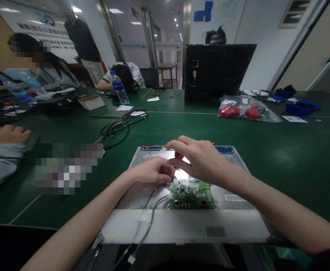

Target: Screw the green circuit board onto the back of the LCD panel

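Your right hand (201,160) is curled over a red-handled tool (179,155), its grip wrapped around the handle so only a sliver of red shows between the fingers. The tool stands close to upright over the metal panel (238,180), tip down near the top edge of the green circuit board (191,194). Your left hand (155,171) sits right beside it, fingertips pinched narrow at the spot where the tool comes down; whether anything is held in that pinch you cannot tell, it is too small and hidden by the fingers. The two hands are touching or nearly so.

The circuit board lies flat on the panel, toward its near edge, connectors facing you. Grey cables (150,203) run from the board's left side down across the panel and off its near edge. The panel itself lies flat on the green desk (294,150), right in front of you, with a blue strip (224,149) along its far edge.

Farther off on the desk: a bundle of black cables (122,126) to the left, a clear bag with red parts (246,110) to the right, a black monitor (218,73) standing at the back, and a water bottle (119,88). Another person's hand (5,134) rests on the desk at the far left.
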A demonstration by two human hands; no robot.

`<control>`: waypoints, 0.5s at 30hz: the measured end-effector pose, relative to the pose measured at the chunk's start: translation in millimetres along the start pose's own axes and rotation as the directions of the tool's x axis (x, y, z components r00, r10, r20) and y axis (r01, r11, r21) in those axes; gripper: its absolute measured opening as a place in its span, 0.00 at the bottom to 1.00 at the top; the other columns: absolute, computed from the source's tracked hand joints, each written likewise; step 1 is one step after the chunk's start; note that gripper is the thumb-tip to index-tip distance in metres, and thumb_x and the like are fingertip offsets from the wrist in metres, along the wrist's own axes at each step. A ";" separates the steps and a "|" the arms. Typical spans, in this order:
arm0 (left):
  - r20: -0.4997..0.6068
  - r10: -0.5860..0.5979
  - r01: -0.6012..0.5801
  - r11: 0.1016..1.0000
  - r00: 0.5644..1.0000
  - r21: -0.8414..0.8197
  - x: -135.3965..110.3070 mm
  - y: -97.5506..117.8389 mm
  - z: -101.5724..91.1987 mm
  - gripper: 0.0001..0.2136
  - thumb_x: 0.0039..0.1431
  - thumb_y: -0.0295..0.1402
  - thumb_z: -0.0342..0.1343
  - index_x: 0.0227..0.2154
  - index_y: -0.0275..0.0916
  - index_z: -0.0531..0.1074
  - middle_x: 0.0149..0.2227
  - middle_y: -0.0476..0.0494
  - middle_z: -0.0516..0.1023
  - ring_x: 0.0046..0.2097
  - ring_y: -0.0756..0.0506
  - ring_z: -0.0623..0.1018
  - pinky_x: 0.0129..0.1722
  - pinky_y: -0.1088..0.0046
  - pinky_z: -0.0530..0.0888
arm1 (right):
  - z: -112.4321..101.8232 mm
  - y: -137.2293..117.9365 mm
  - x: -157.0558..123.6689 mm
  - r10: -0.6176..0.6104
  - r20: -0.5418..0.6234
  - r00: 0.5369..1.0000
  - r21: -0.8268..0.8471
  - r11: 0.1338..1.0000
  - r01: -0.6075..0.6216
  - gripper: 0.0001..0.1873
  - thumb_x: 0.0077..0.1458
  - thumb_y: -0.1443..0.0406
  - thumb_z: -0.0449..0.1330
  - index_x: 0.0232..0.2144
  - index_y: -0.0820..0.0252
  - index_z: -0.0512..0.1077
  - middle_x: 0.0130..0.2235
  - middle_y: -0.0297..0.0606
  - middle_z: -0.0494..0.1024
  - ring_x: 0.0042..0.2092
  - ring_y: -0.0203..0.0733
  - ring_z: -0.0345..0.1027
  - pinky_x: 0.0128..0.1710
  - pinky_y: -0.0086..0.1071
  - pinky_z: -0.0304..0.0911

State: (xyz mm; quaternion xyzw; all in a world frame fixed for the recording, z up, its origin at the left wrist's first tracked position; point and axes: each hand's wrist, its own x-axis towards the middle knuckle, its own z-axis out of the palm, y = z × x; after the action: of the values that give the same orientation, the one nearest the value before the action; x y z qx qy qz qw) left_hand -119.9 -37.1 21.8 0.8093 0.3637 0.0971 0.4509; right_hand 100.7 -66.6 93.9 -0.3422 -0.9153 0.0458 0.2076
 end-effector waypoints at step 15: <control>-0.016 0.017 -0.017 1.000 1.000 -0.002 -0.2 4.5 -0.9 0.09 0.53 0.38 0.62 0.24 0.38 0.73 0.24 0.50 0.72 0.29 0.47 0.71 0.29 0.73 0.65 | -7.0 1.3 -0.5 -0.032 0.008 0.999 0.355 0.934 0.027 0.15 0.57 0.68 0.57 0.47 0.59 0.64 0.37 0.36 0.76 0.35 0.37 0.67 0.35 0.32 0.58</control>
State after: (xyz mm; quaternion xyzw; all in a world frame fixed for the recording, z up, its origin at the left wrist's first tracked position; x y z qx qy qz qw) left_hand -118.3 -38.1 26.0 0.8110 0.3603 0.1079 0.4481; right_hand 104.6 -66.3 99.7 -0.2849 -0.8984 0.2096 0.2604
